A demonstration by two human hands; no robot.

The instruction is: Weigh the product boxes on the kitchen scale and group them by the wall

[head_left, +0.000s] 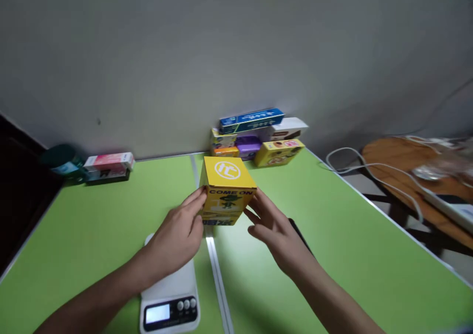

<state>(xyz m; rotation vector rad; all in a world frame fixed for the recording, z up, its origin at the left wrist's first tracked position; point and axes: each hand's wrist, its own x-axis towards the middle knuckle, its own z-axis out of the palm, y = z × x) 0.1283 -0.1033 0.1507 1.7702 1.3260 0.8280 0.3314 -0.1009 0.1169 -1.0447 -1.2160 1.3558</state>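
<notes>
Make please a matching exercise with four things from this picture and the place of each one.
Things:
1. yellow box
2. white scale
3. pink box
4. white cable

Places:
A. at the far left of the green table
B. held between the left hand and the right hand
C. running from the green table's right edge towards the wooden table
D. under the left forearm, at the near edge of the green table

Right pairs: 1-B, 2-D, 3-A, 4-C.
</notes>
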